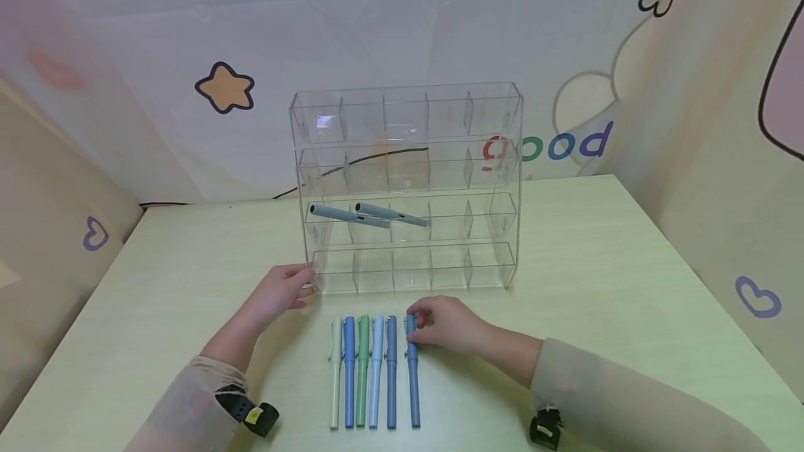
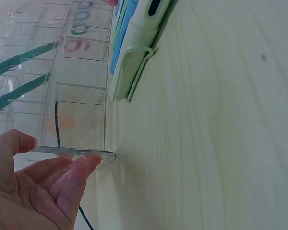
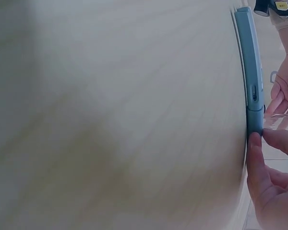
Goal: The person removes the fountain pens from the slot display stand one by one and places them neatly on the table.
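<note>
A clear acrylic rack (image 1: 411, 254) with several rows of compartments stands on the table. At its lower left corner my left hand (image 1: 283, 293) pinches the edge of the side panel, thumb on one face and fingers on the other in the left wrist view. My right hand (image 1: 449, 323) pinches the capped end of a dark blue pen (image 1: 414, 386), the rightmost of a row lying before the rack. Beside it lie another dark blue pen (image 1: 392, 382), a light blue pen (image 1: 375, 382), a green pen (image 1: 362, 382), a brighter blue pen (image 1: 349, 382) and a pale green pen (image 1: 335, 382).
Two grey-blue pens (image 1: 350, 215) lie slanted across the rack's second row from the bottom, toward its left. Behind the table (image 1: 603, 312) hangs a printed cloth (image 1: 402, 26), with patterned cloth at both sides too.
</note>
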Demonstrator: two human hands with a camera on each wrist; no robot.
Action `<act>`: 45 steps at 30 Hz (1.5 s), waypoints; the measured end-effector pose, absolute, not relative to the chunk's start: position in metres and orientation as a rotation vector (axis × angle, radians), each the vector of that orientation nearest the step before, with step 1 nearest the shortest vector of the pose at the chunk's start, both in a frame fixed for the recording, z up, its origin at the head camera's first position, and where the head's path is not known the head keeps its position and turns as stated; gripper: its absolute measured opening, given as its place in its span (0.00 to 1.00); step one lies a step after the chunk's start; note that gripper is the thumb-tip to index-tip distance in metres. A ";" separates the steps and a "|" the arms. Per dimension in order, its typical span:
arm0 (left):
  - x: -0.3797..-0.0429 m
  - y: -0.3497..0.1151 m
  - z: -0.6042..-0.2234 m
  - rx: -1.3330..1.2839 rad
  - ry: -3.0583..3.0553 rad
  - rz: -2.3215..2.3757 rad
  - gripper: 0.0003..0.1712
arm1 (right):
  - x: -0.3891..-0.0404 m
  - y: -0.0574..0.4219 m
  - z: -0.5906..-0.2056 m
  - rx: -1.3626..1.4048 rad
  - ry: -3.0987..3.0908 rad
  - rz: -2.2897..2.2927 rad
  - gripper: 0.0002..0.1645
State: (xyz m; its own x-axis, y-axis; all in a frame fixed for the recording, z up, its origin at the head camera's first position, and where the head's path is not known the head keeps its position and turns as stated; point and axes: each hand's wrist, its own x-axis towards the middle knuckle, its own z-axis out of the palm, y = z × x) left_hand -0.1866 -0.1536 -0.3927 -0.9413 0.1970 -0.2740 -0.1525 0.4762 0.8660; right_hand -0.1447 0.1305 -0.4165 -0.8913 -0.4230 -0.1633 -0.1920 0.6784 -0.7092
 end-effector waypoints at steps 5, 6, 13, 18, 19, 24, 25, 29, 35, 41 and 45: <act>-0.188 -0.154 -0.394 0.042 2.388 1.461 0.29 | -0.145 0.127 -0.416 -0.509 2.579 -1.048 0.21; -0.188 -0.154 -0.394 0.044 2.387 1.463 0.29 | -0.145 0.126 -0.416 -0.512 2.577 -1.054 0.21; -0.188 -0.154 -0.395 0.056 2.383 1.468 0.29 | -0.144 0.124 -0.416 -0.489 2.568 -1.082 0.22; -0.188 -0.154 -0.394 0.051 2.386 1.462 0.29 | -0.146 0.127 -0.409 -0.440 2.557 -1.119 0.23; -0.188 -0.154 -0.394 0.051 2.386 1.462 0.29 | -0.147 0.129 -0.407 -0.429 2.556 -1.138 0.23; -0.188 -0.155 -0.395 0.055 2.386 1.462 0.29 | -0.156 0.138 -0.392 -0.499 2.584 -1.245 0.20; -0.188 -0.155 -0.395 0.055 2.386 1.463 0.29 | -0.158 0.140 -0.389 -0.525 2.598 -1.257 0.19; -0.188 -0.155 -0.395 0.055 2.381 1.469 0.29 | -0.163 0.144 -0.377 -0.565 2.620 -1.320 0.17; -0.188 -0.155 -0.395 0.060 2.370 1.479 0.29 | -0.172 0.149 -0.363 -0.622 2.682 -1.399 0.16; -0.188 -0.155 -0.395 0.046 2.380 1.462 0.29 | -0.189 0.150 -0.353 -0.883 2.834 -1.444 0.13; -0.188 -0.156 -0.395 0.052 2.381 1.461 0.29 | -0.200 0.148 -0.347 -1.023 2.953 -1.373 0.12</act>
